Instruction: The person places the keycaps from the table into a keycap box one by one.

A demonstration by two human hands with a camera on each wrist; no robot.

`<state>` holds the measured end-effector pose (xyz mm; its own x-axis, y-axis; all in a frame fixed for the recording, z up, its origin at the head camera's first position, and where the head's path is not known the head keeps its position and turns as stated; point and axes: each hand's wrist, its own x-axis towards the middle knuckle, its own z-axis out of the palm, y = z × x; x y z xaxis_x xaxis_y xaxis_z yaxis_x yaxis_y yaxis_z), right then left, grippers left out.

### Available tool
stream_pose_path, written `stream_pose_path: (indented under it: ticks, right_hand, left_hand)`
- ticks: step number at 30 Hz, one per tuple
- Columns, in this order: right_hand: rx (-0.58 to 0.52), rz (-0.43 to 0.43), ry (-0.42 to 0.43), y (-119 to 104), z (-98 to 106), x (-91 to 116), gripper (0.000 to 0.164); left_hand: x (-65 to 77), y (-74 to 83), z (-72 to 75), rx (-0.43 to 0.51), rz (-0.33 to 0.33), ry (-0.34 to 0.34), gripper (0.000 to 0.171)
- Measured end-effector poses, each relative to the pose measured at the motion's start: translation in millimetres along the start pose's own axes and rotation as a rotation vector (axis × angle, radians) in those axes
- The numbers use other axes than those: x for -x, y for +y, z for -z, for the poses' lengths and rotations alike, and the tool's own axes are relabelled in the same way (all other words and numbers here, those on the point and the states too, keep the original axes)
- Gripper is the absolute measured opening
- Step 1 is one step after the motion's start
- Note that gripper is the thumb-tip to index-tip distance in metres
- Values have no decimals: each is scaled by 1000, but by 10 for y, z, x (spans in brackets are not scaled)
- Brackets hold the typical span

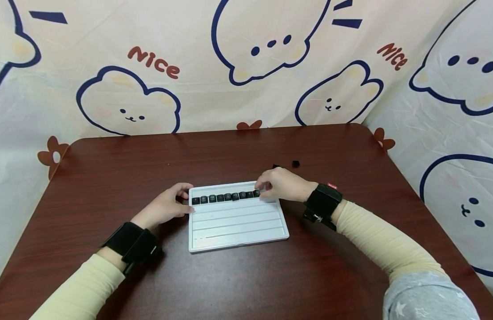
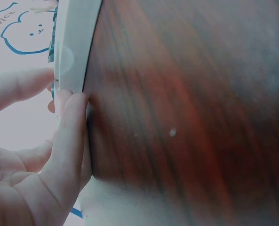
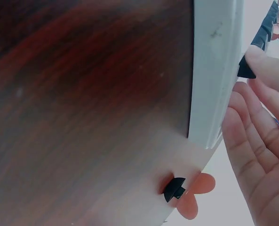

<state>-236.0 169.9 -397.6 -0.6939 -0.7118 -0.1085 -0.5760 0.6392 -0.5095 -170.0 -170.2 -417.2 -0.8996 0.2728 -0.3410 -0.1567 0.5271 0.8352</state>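
Observation:
A white ridged tray point(image 1: 238, 222) lies on the table, with a row of black keycaps point(image 1: 220, 198) along its far ridge. At the tray's left edge, my left hand point(image 1: 166, 206) grips its side between thumb and fingers. My right hand point(image 1: 284, 184) is at the right end of the row. There its thumb and a finger pinch a black keycap point(image 3: 247, 70), while the other fingers rest by the tray's side. Part of the tray's far right corner is hidden behind that hand.
Two loose black keycaps lie beyond the right hand: one keycap point(image 1: 296, 163) in full sight, another keycap point(image 1: 276, 166) partly covered. The dark wooden table point(image 1: 130, 160) meets a printed cloth point(image 1: 206, 106) at its back and sides.

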Motion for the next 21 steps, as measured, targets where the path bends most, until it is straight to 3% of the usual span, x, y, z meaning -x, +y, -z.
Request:
stream_pose_path:
  ticks: [7, 21]
  right_hand:
    - [15, 31, 17, 8, -5, 8, 15]
    - [17, 7, 13, 13, -21, 10, 16]
  left_hand:
    - [-8, -7, -2, 2, -1, 0, 62]
    - [-6, -3, -10, -6, -3, 4, 62]
